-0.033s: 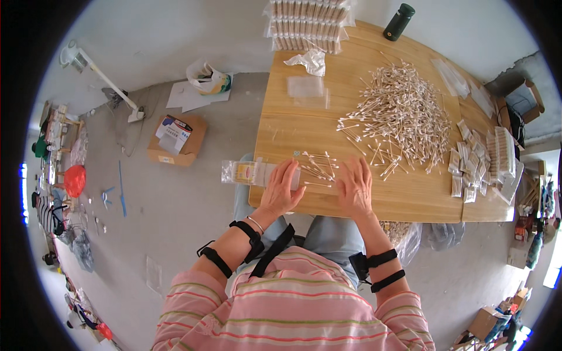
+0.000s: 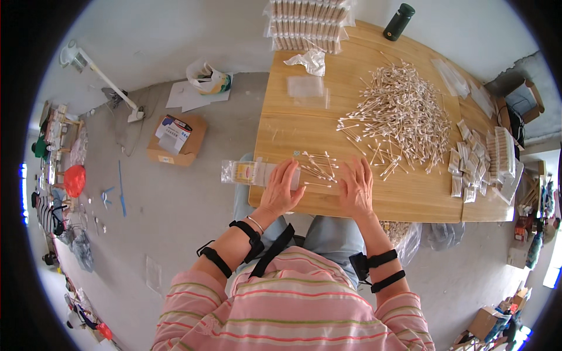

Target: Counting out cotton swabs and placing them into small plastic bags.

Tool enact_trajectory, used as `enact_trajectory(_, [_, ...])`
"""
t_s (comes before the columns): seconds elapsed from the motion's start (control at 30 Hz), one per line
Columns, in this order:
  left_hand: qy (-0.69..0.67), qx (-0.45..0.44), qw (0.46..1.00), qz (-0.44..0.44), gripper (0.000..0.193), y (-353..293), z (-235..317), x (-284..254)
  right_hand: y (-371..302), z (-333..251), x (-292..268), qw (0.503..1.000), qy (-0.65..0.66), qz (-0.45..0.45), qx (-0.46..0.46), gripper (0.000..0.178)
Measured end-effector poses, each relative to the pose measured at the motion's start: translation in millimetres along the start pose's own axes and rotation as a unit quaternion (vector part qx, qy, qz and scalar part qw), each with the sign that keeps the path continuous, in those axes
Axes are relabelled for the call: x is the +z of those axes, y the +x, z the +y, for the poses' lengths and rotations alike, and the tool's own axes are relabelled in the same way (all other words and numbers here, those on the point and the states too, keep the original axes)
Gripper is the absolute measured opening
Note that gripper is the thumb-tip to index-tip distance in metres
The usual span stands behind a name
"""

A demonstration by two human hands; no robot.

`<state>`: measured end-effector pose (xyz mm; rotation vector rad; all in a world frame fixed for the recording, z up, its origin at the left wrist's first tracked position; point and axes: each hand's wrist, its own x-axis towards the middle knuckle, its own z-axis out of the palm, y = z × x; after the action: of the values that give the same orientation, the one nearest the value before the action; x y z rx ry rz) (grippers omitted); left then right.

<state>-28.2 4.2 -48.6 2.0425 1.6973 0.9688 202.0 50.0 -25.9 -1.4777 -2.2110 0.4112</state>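
Note:
My left hand [image 2: 281, 188] lies palm down on a clear plastic bag [image 2: 267, 172], its fingers stretched out and flat. The bag end past the table's left edge holds cotton swabs with a yellow label [image 2: 243, 172]. A small group of loose cotton swabs [image 2: 319, 168] lies between my two hands, their tips pointing mostly sideways. My right hand [image 2: 357, 188] is just right of that group, palm down, fingers extended and slightly apart, holding nothing visible. Beyond it spreads a large heap of loose cotton swabs [image 2: 407, 111]. What lies under my palms is hidden.
The wooden table [image 2: 281, 131] also bears stacked swab packs [image 2: 307, 26], flat clear bags [image 2: 305, 86], crumpled plastic [image 2: 312, 61], a dark bottle [image 2: 399, 22] and small filled packets [image 2: 470, 161] at right. An open cardboard box [image 2: 177, 140] stands on the floor at left.
My right hand has shifted very slightly right, away from the small group of swabs. The left hand stays in place.

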Motion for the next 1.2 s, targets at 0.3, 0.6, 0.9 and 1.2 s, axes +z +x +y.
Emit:
enact_trajectory(0.3, [0.018,0.023,1.0,0.005,0.042,-1.3,-2.5,2.5,-5.5,-35.9,18.8,0.994,-0.012,-0.078,-0.081,0.046])
enact_trajectory(0.6, [0.008,-0.005,1.0,0.006,0.054,-0.3,1.2,-2.7,2.4,-28.6,11.7,0.998,0.016,0.014,-0.062,0.035])
enact_trajectory(0.9, [-0.001,-0.016,1.0,0.002,0.062,1.0,0.6,-1.5,53.9,-40.1,43.2,0.999,0.021,-0.004,0.044,0.009])
enact_trajectory(1.2, [-0.045,-0.027,0.998,0.027,0.045,-2.3,-5.3,0.8,53.8,-22.6,22.6,0.994,0.088,0.055,0.02,0.006])
